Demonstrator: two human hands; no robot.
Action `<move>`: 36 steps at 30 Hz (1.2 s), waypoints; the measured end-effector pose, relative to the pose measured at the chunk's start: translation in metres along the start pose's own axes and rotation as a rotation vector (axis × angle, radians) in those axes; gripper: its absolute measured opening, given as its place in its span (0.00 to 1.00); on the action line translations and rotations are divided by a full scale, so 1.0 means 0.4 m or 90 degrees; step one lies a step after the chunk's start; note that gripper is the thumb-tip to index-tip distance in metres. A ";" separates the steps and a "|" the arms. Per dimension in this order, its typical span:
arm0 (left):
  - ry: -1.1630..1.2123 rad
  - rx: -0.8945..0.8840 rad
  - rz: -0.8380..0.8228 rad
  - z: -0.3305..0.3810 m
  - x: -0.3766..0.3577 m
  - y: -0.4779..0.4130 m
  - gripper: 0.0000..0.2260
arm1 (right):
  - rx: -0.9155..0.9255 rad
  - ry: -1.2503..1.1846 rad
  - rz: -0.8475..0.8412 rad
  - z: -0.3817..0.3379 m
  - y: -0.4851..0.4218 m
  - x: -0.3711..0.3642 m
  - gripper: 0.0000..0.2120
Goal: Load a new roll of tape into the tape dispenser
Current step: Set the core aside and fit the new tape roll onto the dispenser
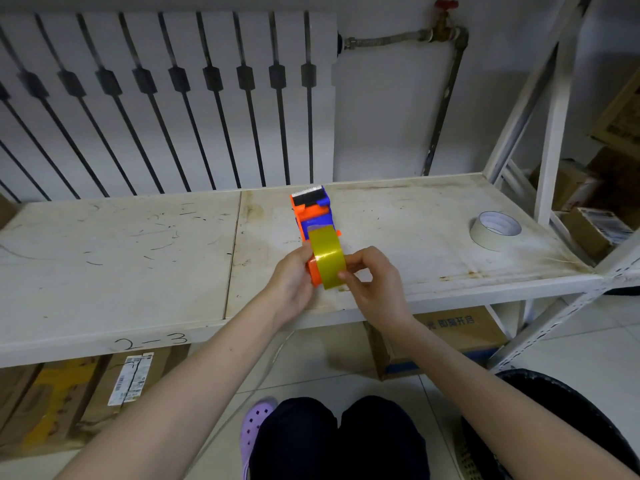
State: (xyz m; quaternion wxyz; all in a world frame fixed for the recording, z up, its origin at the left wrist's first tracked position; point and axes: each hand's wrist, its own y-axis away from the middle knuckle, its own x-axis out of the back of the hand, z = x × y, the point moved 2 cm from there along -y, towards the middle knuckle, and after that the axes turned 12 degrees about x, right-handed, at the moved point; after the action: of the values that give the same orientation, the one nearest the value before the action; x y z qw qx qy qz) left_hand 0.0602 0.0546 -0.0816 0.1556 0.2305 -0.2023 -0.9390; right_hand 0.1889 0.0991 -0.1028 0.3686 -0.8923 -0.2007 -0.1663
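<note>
With the left hand (292,271) gripping the tape dispenser (313,220), the right hand (372,278) should push the yellow tape roll (327,258) it pinches on straight.

Dispenser (313,216) on shelf (138,258), spare roll (494,230) right

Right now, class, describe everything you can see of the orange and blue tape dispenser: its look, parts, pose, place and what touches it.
The orange and blue plastic tape dispenser lies lengthwise on the scuffed white shelf board, its toothed metal cutter and black strip pointing toward the radiator. A glossy yellow-olive tape roll sits at its near end. The left hand holds the orange side; the right hand pinches the roll.
</note>
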 end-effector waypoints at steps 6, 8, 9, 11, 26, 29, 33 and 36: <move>0.058 0.071 -0.034 0.001 0.021 -0.005 0.29 | -0.013 -0.032 -0.044 -0.009 -0.003 -0.012 0.10; 0.032 0.063 -0.033 -0.009 0.021 -0.001 0.24 | -0.039 -0.054 -0.059 -0.007 -0.009 -0.009 0.11; 0.005 0.050 -0.028 -0.014 0.020 0.000 0.19 | -0.059 -0.073 -0.065 -0.006 -0.011 -0.007 0.12; -0.042 0.023 -0.014 -0.020 0.020 -0.001 0.13 | -0.113 -0.115 -0.071 -0.006 -0.014 -0.003 0.14; -0.137 0.013 0.027 -0.009 0.007 -0.013 0.08 | -0.147 -0.066 -0.199 0.022 0.008 -0.010 0.11; -0.142 0.014 0.032 -0.014 0.009 -0.011 0.07 | -0.139 -0.009 -0.262 0.015 -0.012 0.007 0.09; -0.161 0.015 0.029 -0.014 0.018 -0.011 0.11 | -0.117 0.072 -0.124 0.013 -0.062 0.061 0.10; -0.180 0.027 0.026 -0.011 0.024 -0.009 0.14 | -0.018 0.132 -0.102 0.009 -0.084 0.071 0.11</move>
State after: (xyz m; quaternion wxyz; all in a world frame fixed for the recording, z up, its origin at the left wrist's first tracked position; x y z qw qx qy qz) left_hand 0.0536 0.0529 -0.0904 0.1399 0.0946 -0.2470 -0.9542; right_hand 0.1980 0.1302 -0.0728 0.3603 -0.8566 -0.2297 -0.2892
